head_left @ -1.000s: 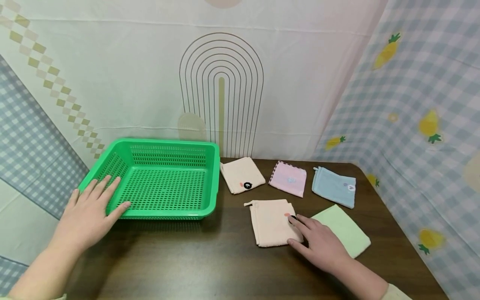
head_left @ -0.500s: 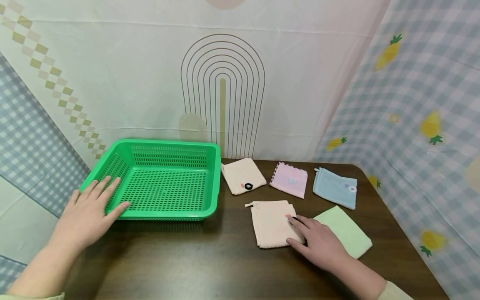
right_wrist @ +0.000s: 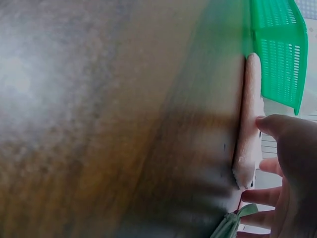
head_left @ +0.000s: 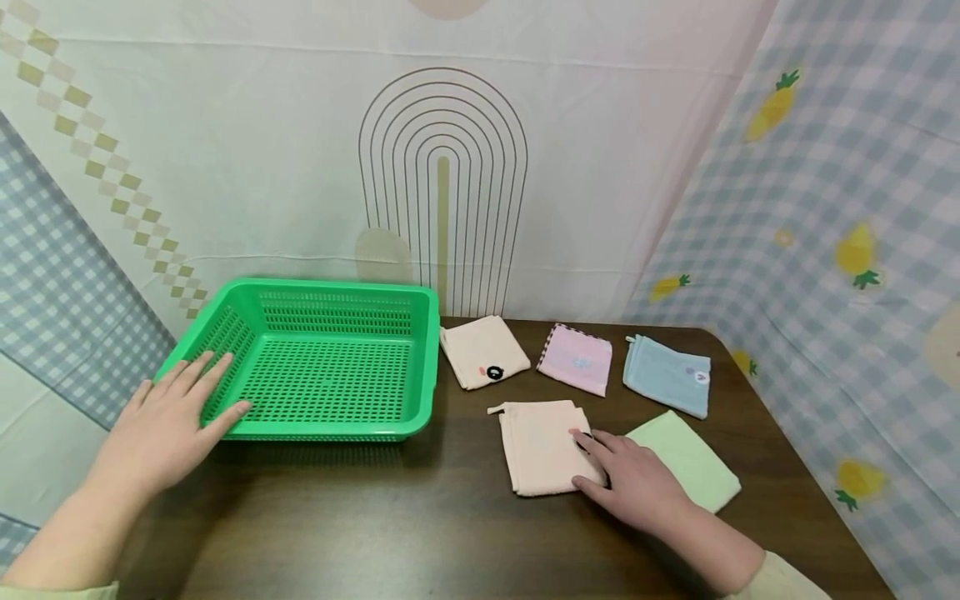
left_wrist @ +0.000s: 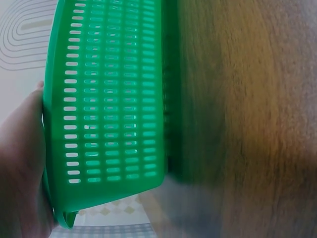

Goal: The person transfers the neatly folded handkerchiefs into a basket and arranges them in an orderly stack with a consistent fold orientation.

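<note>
Head view: right hand [head_left: 636,482], fingers spread loosely, touches the right edge of the folded peach towel [head_left: 546,450]; left hand [head_left: 167,429], fingers spread, rests on the green basket [head_left: 330,430].

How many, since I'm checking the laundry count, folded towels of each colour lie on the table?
Cream folded towels: 2
Lilac-pink folded towel: 1
Light blue folded towel: 1
Pale green folded towel: 1
Total: 5

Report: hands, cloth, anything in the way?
Left hand at green basket, near-left corner. Right hand touching nearer cream cloth, right edge. Green cloth alongside, partly hidden.
</note>
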{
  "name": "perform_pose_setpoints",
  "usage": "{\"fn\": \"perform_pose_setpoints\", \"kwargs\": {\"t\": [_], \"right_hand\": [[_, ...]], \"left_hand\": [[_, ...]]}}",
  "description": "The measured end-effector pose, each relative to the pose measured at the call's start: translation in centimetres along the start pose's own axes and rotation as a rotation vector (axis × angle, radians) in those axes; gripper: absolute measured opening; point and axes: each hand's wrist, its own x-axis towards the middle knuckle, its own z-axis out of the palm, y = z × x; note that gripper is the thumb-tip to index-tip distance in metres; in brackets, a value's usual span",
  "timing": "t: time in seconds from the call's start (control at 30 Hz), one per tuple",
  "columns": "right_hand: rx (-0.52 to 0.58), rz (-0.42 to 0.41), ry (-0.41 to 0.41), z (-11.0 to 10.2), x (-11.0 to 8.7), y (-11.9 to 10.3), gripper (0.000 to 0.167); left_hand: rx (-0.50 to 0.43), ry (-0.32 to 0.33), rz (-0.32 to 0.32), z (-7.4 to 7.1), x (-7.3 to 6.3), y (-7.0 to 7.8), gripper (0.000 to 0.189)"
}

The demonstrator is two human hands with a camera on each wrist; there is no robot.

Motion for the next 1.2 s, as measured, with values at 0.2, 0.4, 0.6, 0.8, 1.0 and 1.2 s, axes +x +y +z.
{"fn": "perform_pose_setpoints", "kwargs": {"t": [0.2,0.4,0.6,0.8,1.0,1.2], "right_hand": [[0.021,0.022,-0.025,-0.2,0.5,0.1,0.063],[0.046,0.023,-0.039,-0.4,1.1,0.1,0.061],[0.054,0.036,-0.046,-0.5,1.4,-0.2,0.057],[0.061,0.057,-0.054,-0.6,1.5,-0.3,0.056],[0.042,0.05,-0.049,-0.4,1.7,-0.3,0.054],[0.008,0.037,-0.032,-0.4,2.0,-0.4,0.053]], "left_hand": [[0.011,-0.025,0.01,-0.2,0.4,-0.1,0.083],[0.011,-0.039,0.008,-0.4,0.7,-0.4,0.086],[0.019,-0.058,0.007,-0.7,1.0,-0.7,0.09],[0.023,-0.079,0.017,-0.7,1.2,-0.8,0.09],[0.021,-0.086,0.02,-0.8,1.3,-1.2,0.09],[0.022,-0.088,0.054,-0.7,1.6,-1.3,0.09]]}}
